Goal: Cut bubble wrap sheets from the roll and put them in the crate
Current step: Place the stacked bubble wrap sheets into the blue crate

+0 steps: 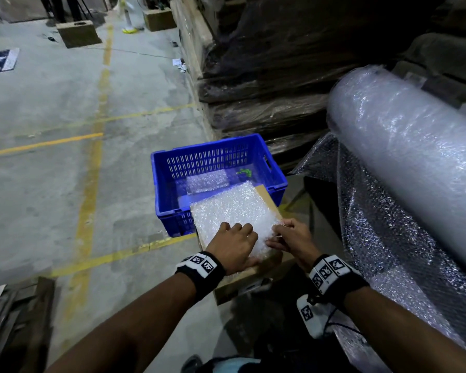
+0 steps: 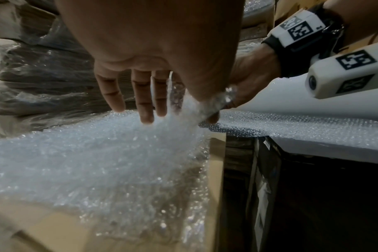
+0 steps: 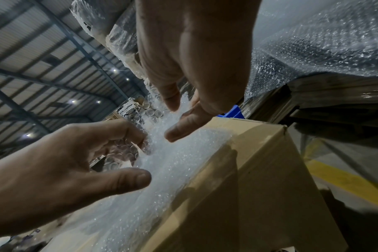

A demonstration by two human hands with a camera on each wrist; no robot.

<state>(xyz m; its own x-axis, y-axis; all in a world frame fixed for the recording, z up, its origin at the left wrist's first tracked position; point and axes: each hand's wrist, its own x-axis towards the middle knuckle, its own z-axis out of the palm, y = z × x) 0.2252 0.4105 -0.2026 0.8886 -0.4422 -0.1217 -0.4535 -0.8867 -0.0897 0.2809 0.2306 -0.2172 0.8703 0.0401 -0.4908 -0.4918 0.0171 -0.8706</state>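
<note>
A cut bubble wrap sheet (image 1: 232, 208) (image 2: 97, 162) (image 3: 173, 162) lies on a cardboard box (image 1: 267, 195) (image 3: 259, 153) just in front of the blue crate (image 1: 156, 179). My left hand (image 1: 234, 243) (image 2: 145, 102) (image 3: 76, 162) rests on the sheet's near edge, with straight fingers touching it. Beside it, my right hand (image 1: 288, 238) (image 2: 253, 73) (image 3: 183, 110) pinches the sheet's near right edge, which rises between thumb and forefinger. Another sheet (image 1: 207, 181) lies inside the crate. The big bubble wrap roll (image 1: 404, 146) lies to the right.
Unrolled wrap (image 1: 374, 224) hangs from the roll down the right side. A film-wrapped pallet stack (image 1: 267, 76) stands behind the crate. A small green item (image 1: 244, 172) lies in the crate. Concrete floor with yellow lines (image 1: 43, 144) spreads to the left.
</note>
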